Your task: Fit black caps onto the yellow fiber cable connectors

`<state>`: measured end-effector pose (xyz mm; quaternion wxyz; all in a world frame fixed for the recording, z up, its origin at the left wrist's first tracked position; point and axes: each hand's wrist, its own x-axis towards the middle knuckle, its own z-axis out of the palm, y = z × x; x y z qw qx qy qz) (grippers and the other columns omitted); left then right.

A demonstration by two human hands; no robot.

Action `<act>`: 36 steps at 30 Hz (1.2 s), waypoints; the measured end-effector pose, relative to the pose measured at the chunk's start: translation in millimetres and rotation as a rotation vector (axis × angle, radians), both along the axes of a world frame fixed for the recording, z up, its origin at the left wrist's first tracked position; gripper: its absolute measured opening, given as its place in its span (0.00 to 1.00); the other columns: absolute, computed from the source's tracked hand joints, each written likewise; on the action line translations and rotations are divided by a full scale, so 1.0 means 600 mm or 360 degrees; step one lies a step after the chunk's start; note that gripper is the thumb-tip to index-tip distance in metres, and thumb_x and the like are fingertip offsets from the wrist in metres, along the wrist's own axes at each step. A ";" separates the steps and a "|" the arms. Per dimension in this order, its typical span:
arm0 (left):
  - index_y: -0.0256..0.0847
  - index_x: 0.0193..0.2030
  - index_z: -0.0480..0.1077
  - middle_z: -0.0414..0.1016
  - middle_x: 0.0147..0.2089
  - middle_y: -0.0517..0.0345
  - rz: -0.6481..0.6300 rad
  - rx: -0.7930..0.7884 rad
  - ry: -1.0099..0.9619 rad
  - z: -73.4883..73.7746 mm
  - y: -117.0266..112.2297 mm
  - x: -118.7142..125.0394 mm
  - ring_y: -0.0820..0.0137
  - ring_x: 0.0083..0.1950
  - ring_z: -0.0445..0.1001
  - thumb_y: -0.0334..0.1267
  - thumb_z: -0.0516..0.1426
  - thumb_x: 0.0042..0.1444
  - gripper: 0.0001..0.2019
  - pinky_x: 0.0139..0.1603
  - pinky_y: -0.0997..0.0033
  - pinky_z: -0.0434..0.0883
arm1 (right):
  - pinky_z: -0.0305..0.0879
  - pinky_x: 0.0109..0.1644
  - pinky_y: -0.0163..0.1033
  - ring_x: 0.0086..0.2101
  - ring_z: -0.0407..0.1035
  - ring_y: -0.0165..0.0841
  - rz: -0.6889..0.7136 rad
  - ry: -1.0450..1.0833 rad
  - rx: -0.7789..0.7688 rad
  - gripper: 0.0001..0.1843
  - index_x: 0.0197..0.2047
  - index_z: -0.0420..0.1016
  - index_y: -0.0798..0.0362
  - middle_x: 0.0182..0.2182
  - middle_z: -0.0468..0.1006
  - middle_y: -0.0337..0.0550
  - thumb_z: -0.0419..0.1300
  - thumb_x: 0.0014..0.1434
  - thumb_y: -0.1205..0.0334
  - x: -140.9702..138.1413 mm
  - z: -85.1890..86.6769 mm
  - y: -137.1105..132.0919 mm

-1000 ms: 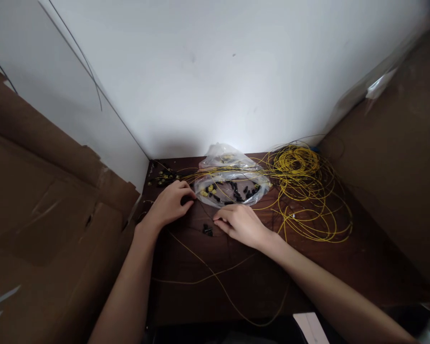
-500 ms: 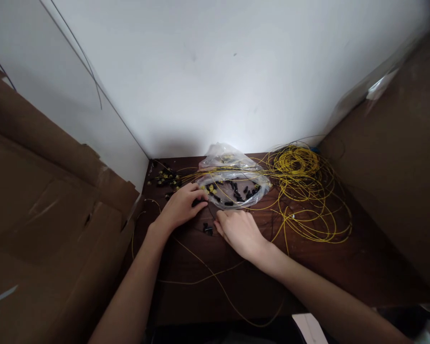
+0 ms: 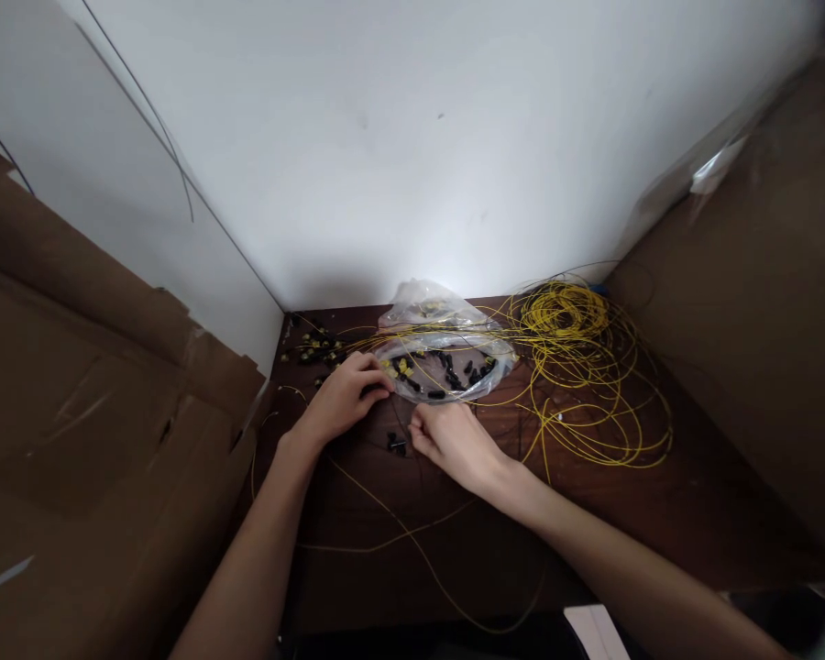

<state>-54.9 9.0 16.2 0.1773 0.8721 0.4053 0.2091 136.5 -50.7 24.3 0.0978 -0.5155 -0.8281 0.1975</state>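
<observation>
My left hand (image 3: 342, 396) is at the left front edge of a clear plastic bag (image 3: 500, 367), its thumb and fingertips drawn together. What they pinch, if anything, is too small to make out. Just in front of the bag, my right hand (image 3: 457, 445) is closed with its fingers curled under. A thin dark strand shows faintly by its fingertips; whether it is gripped I cannot tell. Small black connector pieces (image 3: 452, 374) and yellow ones (image 3: 404, 367) lie in the bag's opening. A few black pieces (image 3: 396, 445) rest on the dark table between my hands.
Coiled yellow cable (image 3: 567, 312) spreads over the right of the table (image 3: 591, 522), with strands crossing the bag to black and yellow cable ends (image 3: 320, 346) at the left. A loose yellow strand (image 3: 412, 533) lies in front. Cardboard (image 3: 110, 431) stands left, a brown panel (image 3: 763, 321) right.
The view has shifted slightly. My right hand's fingers are curled in more tightly, and my left hand stays by the bag with its fingertips closer together.
</observation>
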 end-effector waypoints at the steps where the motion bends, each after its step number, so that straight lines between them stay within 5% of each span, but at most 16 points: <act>1: 0.41 0.34 0.73 0.68 0.39 0.55 0.0000 0.0001 0.0000 0.000 0.000 0.000 0.67 0.44 0.64 0.30 0.54 0.55 0.06 0.47 0.65 0.65 | 0.58 0.32 0.32 0.28 0.71 0.32 -0.0004 0.0101 0.0012 0.08 0.33 0.70 0.55 0.27 0.76 0.45 0.51 0.59 0.66 0.004 -0.004 0.003; 12: 0.38 0.32 0.69 0.65 0.41 0.52 0.0042 0.0122 0.0146 -0.012 0.001 0.007 0.65 0.45 0.61 0.32 0.51 0.58 0.07 0.47 0.64 0.63 | 0.51 0.26 0.30 0.19 0.60 0.25 -0.0227 0.0602 0.0130 0.11 0.31 0.73 0.53 0.18 0.68 0.35 0.52 0.58 0.58 0.021 -0.014 0.022; 22: 0.38 0.33 0.64 0.66 0.39 0.53 0.0015 0.0044 0.0044 -0.001 -0.005 0.014 0.66 0.42 0.62 0.29 0.48 0.59 0.06 0.45 0.65 0.63 | 0.52 0.27 0.32 0.22 0.64 0.28 -0.0230 0.0575 0.0080 0.15 0.36 0.75 0.52 0.20 0.72 0.37 0.53 0.59 0.52 0.019 -0.024 0.026; 28: 0.38 0.33 0.64 0.68 0.35 0.55 0.0028 -0.0039 -0.0031 0.010 -0.012 0.019 0.68 0.38 0.65 0.30 0.48 0.59 0.06 0.40 0.68 0.64 | 0.51 0.28 0.32 0.22 0.64 0.28 -0.0163 0.0442 0.0121 0.09 0.36 0.76 0.49 0.21 0.73 0.36 0.55 0.57 0.60 0.017 -0.026 0.023; 36: 0.39 0.38 0.67 0.71 0.36 0.56 0.0114 0.0002 -0.0076 0.017 -0.009 0.000 0.67 0.40 0.67 0.30 0.55 0.53 0.06 0.43 0.67 0.64 | 0.50 0.26 0.32 0.20 0.60 0.26 -0.0204 0.0716 0.0160 0.10 0.33 0.76 0.51 0.18 0.66 0.34 0.53 0.58 0.61 0.026 -0.022 0.031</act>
